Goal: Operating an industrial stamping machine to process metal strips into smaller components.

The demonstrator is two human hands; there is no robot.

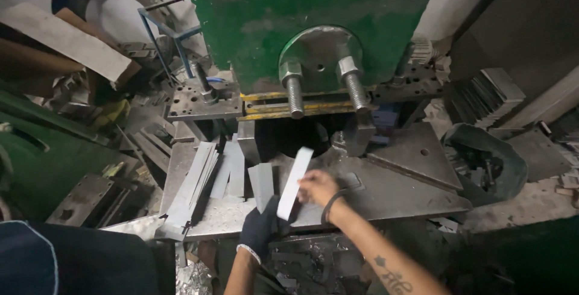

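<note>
Gloved left hand (260, 225) grips metal strip (295, 182) low, angled toward green press (313, 24); bare right hand (316, 188) steadies it, fingers curled; spare strips (193, 189) stacked alongside.

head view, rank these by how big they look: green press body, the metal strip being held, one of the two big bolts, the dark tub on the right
1. green press body
2. dark tub
3. metal strip, held by the gloved left hand and bare right hand
4. bolt

The strip is nearer the camera, so it may look larger than it is.

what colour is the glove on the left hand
Dark navy, nearly black, with a white cuff: the left hand, seen in the head view.
</note>
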